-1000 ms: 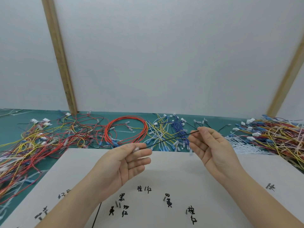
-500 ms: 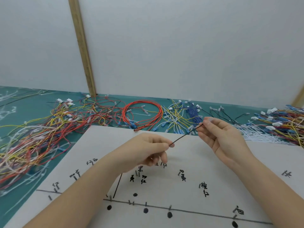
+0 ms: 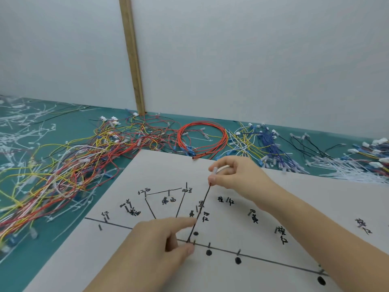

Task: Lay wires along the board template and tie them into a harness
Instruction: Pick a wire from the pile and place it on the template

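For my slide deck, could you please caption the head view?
Both hands, left hand and right hand, stretch a black wire across the marked board template.

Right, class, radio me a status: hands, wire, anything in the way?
Left hand pins black wire low end at the template line. Right hand pinches top end, wire taut. Nothing in the way.

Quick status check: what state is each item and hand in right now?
black wire: pulled straight over the board, held at both ends.
left hand: pinching the wire's lower end at the drawn line.
right hand: pinching the upper end.
template board: flat.
red wire coil: coiled, untouched.
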`<action>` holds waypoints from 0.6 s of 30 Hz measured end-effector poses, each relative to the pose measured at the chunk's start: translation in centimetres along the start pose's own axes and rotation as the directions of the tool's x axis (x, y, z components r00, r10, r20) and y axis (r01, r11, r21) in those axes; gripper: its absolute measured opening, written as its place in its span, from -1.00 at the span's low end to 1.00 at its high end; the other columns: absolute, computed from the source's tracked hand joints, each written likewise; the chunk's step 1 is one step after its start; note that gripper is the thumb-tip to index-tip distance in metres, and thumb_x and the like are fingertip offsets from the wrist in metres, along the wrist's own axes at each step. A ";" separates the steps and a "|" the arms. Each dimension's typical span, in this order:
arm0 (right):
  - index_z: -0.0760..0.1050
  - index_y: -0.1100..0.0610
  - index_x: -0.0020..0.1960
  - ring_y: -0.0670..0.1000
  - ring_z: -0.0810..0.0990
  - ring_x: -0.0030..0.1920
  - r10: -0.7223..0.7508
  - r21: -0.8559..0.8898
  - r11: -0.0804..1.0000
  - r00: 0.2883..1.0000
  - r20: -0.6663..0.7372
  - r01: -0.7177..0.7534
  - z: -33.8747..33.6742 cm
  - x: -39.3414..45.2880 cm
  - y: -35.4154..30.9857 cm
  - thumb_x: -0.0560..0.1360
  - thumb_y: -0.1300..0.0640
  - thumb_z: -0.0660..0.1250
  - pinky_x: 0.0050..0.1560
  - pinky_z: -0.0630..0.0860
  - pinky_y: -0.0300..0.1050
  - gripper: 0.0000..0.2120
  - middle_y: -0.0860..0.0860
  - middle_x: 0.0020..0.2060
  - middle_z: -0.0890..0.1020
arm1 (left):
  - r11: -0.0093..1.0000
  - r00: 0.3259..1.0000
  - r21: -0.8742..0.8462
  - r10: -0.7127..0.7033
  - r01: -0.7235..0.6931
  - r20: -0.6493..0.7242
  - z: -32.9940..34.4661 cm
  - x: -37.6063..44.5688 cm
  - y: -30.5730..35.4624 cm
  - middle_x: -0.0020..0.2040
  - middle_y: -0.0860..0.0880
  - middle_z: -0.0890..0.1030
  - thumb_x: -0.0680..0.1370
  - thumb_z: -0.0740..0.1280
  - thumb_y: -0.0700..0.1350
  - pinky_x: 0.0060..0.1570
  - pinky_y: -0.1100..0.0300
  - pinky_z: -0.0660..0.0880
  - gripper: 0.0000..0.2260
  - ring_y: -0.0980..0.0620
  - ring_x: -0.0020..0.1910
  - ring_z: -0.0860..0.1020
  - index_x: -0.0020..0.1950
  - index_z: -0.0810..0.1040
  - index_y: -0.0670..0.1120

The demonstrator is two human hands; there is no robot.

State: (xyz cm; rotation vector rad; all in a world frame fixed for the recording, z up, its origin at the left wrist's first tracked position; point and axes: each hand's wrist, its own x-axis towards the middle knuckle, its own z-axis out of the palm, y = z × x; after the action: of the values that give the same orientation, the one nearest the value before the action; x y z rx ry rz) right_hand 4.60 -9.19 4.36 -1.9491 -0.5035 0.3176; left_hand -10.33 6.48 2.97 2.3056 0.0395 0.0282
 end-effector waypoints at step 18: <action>0.61 0.01 -0.14 -0.26 0.46 -0.43 -0.062 -0.342 0.935 0.992 0.109 0.096 2.8 -0.3 0.9 0.33 0.15 0.51 -0.24 0.40 -0.35 -0.86 -0.17 -0.43 0.55 | 0.926 0.983 0.378 -0.046 -0.025 0.176 1.2 -2.4 0.4 -0.35 0.15 0.39 0.55 0.08 0.16 -0.11 0.46 0.34 -0.70 0.26 -0.19 0.39 0.29 0.29 0.34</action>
State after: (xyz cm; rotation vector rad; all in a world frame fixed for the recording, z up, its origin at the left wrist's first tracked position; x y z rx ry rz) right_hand 3.30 -7.44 2.37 -2.2548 -0.7401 0.2862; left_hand -12.65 5.27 2.42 2.6859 -0.0405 -0.2147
